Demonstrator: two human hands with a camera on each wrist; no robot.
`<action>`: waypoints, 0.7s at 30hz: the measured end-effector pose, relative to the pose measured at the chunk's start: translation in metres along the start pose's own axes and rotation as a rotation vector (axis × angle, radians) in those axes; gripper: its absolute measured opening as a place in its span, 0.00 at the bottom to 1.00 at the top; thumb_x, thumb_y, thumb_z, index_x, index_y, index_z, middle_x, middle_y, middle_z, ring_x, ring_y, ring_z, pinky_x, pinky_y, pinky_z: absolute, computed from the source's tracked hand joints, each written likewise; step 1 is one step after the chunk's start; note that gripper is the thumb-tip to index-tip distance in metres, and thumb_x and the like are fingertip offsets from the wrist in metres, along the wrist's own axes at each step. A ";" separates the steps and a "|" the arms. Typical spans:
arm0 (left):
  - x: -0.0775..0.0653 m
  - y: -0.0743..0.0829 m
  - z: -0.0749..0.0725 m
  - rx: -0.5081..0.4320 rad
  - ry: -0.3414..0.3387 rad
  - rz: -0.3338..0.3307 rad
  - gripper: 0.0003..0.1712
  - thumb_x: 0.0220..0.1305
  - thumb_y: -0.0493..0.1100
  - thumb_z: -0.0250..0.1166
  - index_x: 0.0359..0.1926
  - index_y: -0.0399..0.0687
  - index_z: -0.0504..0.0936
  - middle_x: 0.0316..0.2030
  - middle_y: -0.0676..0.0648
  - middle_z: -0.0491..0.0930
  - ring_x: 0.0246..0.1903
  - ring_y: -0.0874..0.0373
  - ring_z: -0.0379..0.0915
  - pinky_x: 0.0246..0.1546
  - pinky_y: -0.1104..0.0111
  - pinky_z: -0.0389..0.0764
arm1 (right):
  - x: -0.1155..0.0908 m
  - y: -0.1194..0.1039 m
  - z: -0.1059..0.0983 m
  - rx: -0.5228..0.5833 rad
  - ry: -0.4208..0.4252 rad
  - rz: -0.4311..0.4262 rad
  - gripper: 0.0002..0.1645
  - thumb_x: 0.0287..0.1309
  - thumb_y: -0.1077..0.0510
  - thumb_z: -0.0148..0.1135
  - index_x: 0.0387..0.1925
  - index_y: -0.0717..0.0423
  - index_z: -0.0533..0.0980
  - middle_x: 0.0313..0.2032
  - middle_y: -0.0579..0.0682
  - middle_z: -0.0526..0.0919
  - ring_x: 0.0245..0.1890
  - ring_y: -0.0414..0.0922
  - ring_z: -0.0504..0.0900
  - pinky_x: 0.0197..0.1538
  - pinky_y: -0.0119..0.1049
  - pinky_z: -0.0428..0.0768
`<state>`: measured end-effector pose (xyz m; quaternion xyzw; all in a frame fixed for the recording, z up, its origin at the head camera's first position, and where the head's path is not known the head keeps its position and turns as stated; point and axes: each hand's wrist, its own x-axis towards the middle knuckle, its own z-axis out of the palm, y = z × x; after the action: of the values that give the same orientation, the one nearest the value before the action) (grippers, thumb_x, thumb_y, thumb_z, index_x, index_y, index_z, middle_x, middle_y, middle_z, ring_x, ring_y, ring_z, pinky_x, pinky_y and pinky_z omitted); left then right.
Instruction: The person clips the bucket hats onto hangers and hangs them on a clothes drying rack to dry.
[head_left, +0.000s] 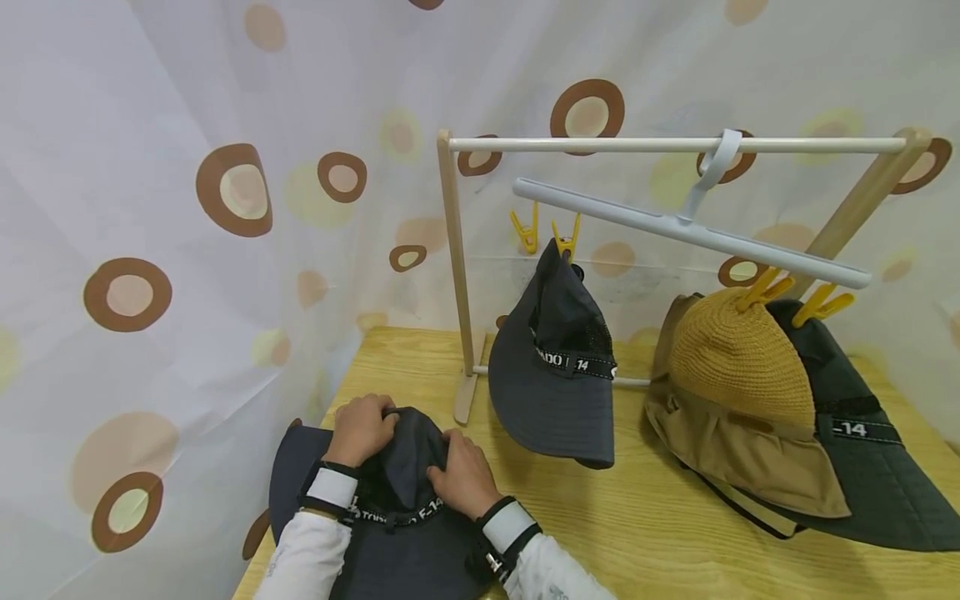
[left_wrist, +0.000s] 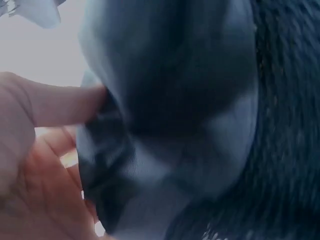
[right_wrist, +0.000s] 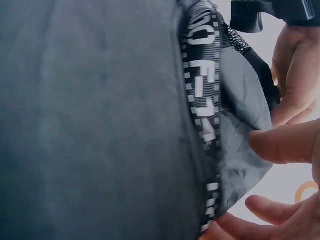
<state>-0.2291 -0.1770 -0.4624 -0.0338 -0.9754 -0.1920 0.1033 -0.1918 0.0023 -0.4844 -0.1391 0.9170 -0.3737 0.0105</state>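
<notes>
A dark navy sun hat (head_left: 408,554) with a black band of white lettering lies at the front left of the table, its wide brim toward the person. My left hand (head_left: 362,429) pinches the left side of its crown. On the crown's right side my right hand (head_left: 467,477) grips the cloth between thumb and fingers. In the left wrist view the thumb (left_wrist: 70,104) presses the grey fabric, with fingers behind it. The right wrist view shows the lettered band (right_wrist: 202,95) close up, the right thumb (right_wrist: 285,144) on the crown beside it.
Behind stands a wooden rack (head_left: 453,250) carrying a white hanger (head_left: 637,218). One yellow clip (head_left: 528,233) hangs without a hat; another clip (head_left: 567,240) holds a grey cap (head_left: 551,400). A tan hat (head_left: 738,358) and a dark hat (head_left: 870,475) hang clipped at right over the wooden table (head_left: 600,542).
</notes>
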 end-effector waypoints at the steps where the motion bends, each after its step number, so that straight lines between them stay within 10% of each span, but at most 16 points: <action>1: -0.001 0.000 -0.003 -0.024 0.002 0.034 0.03 0.59 0.40 0.64 0.31 0.47 0.84 0.29 0.44 0.83 0.28 0.47 0.76 0.33 0.52 0.75 | 0.000 -0.001 -0.001 0.011 0.008 -0.001 0.29 0.52 0.59 0.66 0.55 0.66 0.69 0.45 0.64 0.79 0.44 0.60 0.78 0.46 0.53 0.77; 21: -0.035 0.043 -0.100 -0.419 -0.145 0.407 0.04 0.66 0.41 0.61 0.40 0.55 0.81 0.39 0.52 0.82 0.39 0.58 0.77 0.42 0.62 0.78 | -0.026 -0.048 -0.079 0.376 0.162 -0.255 0.04 0.63 0.60 0.59 0.37 0.50 0.80 0.29 0.48 0.82 0.29 0.41 0.78 0.34 0.34 0.77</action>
<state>-0.1717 -0.1759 -0.3638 -0.2629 -0.8924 -0.3617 0.0604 -0.1645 0.0305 -0.3965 -0.2190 0.8041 -0.5461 -0.0847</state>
